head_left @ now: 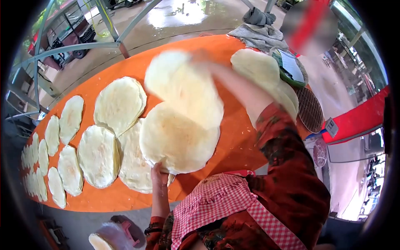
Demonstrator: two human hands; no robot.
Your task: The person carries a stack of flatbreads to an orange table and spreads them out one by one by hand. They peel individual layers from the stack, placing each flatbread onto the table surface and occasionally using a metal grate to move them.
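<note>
- Checked apron (212, 195): "PLAY" legible, neighbouring letters unclear.
- Pale flatbread (179, 135): over the orange worktop (239, 143), nearly round, long axis hard to tell; blurred pale sheet (168, 77) beyond points toward the far edge.
- Left hand (159, 172): fingers pinching the flatbread's near edge.
- Right hand (202, 59): blurred beside the sheet; cannot tell its fingers' grip.

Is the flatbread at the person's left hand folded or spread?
Spread: the flatbread shows a broad, roundish face with no fold across it, and the left hand is at its near edge.
</note>
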